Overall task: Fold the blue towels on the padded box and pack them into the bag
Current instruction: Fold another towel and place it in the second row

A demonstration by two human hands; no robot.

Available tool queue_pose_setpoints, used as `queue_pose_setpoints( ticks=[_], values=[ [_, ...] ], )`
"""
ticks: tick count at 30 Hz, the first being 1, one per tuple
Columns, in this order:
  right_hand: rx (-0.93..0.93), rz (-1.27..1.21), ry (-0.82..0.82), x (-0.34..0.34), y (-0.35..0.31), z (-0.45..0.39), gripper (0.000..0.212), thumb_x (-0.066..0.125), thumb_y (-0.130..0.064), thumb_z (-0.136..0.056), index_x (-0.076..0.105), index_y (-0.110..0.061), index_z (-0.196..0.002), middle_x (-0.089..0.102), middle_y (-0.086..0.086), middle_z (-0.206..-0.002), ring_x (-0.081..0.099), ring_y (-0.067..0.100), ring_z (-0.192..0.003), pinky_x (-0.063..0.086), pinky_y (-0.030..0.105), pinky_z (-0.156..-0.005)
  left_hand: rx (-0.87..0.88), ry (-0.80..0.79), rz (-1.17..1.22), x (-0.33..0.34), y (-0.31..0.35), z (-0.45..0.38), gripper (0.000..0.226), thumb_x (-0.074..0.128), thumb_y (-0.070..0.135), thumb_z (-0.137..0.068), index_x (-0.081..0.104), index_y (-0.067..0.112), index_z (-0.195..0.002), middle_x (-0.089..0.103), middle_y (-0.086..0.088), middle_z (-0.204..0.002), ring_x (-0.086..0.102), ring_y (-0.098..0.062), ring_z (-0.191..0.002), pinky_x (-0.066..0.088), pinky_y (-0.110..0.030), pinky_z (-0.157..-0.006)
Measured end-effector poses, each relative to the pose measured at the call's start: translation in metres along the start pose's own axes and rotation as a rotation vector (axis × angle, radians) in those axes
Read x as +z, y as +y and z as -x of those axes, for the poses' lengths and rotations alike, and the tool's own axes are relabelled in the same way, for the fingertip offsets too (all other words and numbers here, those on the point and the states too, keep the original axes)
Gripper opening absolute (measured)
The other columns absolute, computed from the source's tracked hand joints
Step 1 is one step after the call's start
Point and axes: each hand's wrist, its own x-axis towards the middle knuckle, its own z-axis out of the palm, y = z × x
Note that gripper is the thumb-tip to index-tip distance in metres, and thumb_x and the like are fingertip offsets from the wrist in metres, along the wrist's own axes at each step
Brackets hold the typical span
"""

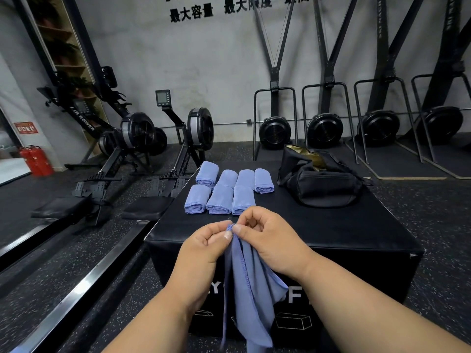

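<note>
Fingers (227, 235) of both hands are pinched together on the top corner of one blue towel (251, 284), thumb tips nearly touching each other right at the hem. From where I'm watching, the left hand (204, 247) grips the corner from the left and the right hand (270, 240) grips it from the right, other fingers curled in. That towel hangs loose and unfolded from the pinch, draping down in front of the near face of the padded box (344, 240), stitched edge running down the middle.

Further back on top of the box I count seven folded towels (219, 191) in two rows, four in the far row and three in the near row, sitting snug side by side. The nearest one on the right is just behind the right hand's knuckles.

To the right of them, also on the box, is the black bag (323, 184), unzipped at the top with a gold-ish lining showing. Can't tell if anything's inside.

Around the box: rowing machines (142, 138) on the left, ski machines (275, 131) along the back wall, red fire extinguishers (35, 160) at far left.
</note>
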Motion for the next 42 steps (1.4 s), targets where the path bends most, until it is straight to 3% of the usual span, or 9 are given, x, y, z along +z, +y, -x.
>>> queue_pose_setpoints(
  ticks=[6, 11, 16, 21, 24, 27, 33, 39, 42],
  values=[
    [0.01, -0.071, 0.072, 0.004, 0.001, 0.002, 0.012, 0.075, -0.019, -0.096, 0.068, -0.015, -0.088, 0.06, -0.008, -0.072, 0.047, 0.01, -0.068, 0.043, 0.023, -0.066, 0.001, 0.075, 0.003, 0.005, 0.003, -0.003, 0.015, 0.063, 0.014, -0.103, 0.071, 0.011, -0.116, 0.081, -0.009, -0.099, 0.076, -0.014, -0.083, 0.055, -0.025, -0.067],
    [0.027, -0.063, 0.101, 0.007, 0.002, 0.001, 0.012, 0.078, -0.024, -0.093, 0.071, -0.019, -0.086, 0.056, 0.003, -0.068, 0.042, 0.018, -0.063, 0.039, 0.031, -0.062, 0.015, 0.104, 0.02, 0.008, 0.001, -0.006, 0.013, 0.063, 0.014, -0.104, 0.069, 0.011, -0.116, 0.081, -0.012, -0.1, 0.077, -0.017, -0.089, 0.055, -0.032, -0.08],
    [0.029, -0.051, 0.107, 0.008, 0.004, 0.003, 0.011, 0.081, -0.025, -0.091, 0.071, -0.02, -0.087, 0.05, 0.013, -0.064, 0.041, 0.024, -0.064, 0.036, 0.036, -0.064, 0.03, 0.105, 0.034, 0.009, 0.001, -0.007, 0.013, 0.064, 0.014, -0.104, 0.069, 0.011, -0.116, 0.08, -0.012, -0.102, 0.077, -0.018, -0.093, 0.056, -0.031, -0.082],
    [0.064, -0.094, 0.142, 0.008, 0.006, 0.001, 0.01, 0.081, -0.023, -0.091, 0.072, -0.02, -0.086, 0.066, 0.031, -0.079, 0.052, 0.024, -0.067, 0.046, 0.039, -0.068, 0.012, 0.056, 0.074, 0.009, 0.002, -0.004, 0.015, 0.062, 0.013, -0.105, 0.068, 0.007, -0.117, 0.08, -0.014, -0.101, 0.078, -0.021, -0.092, 0.059, -0.028, -0.076],
    [0.069, -0.137, 0.152, 0.007, 0.005, 0.001, 0.009, 0.081, -0.016, -0.091, 0.072, -0.014, -0.09, 0.074, 0.017, -0.089, 0.062, 0.015, -0.07, 0.056, 0.032, -0.071, 0.006, 0.036, 0.086, 0.007, 0.001, -0.003, 0.016, 0.062, 0.013, -0.104, 0.068, 0.007, -0.117, 0.08, -0.015, -0.101, 0.078, -0.02, -0.088, 0.059, -0.025, -0.071],
    [0.08, -0.169, 0.143, 0.008, 0.005, 0.0, 0.011, 0.08, -0.012, -0.092, 0.071, -0.012, -0.098, 0.073, 0.005, -0.085, 0.063, 0.012, -0.072, 0.057, 0.025, -0.069, 0.022, 0.023, 0.078, 0.006, -0.001, -0.003, 0.017, 0.061, 0.012, -0.104, 0.069, 0.006, -0.118, 0.08, -0.015, -0.104, 0.078, -0.021, -0.092, 0.059, -0.025, -0.074],
    [0.089, -0.152, 0.147, 0.006, 0.003, 0.001, 0.01, 0.078, -0.011, -0.093, 0.074, -0.013, -0.101, 0.075, 0.011, -0.087, 0.062, 0.011, -0.07, 0.056, 0.023, -0.07, 0.03, -0.007, 0.04, 0.003, -0.003, -0.004, 0.02, 0.06, 0.015, -0.105, 0.072, 0.01, -0.12, 0.079, -0.013, -0.11, 0.077, -0.025, -0.104, 0.059, -0.028, -0.082],
    [0.075, -0.11, 0.116, 0.003, 0.003, 0.002, 0.004, 0.075, -0.007, -0.095, 0.077, -0.011, -0.095, 0.074, -0.001, -0.077, 0.064, 0.004, -0.069, 0.053, 0.018, -0.069, 0.049, -0.045, 0.051, 0.005, -0.003, -0.002, 0.024, 0.057, 0.009, -0.106, 0.074, 0.013, -0.122, 0.079, -0.006, -0.117, 0.074, -0.019, -0.113, 0.059, -0.025, -0.09],
    [0.074, -0.04, 0.157, 0.005, 0.002, 0.0, 0.007, 0.072, -0.009, -0.096, 0.074, -0.013, -0.091, 0.07, -0.006, -0.073, 0.06, 0.002, -0.065, 0.05, 0.019, -0.067, 0.086, -0.01, -0.036, 0.005, -0.009, -0.002, 0.028, 0.067, 0.011, -0.101, 0.071, 0.019, -0.127, 0.078, 0.002, -0.119, 0.072, -0.015, -0.116, 0.055, -0.03, -0.098]
  ],
)
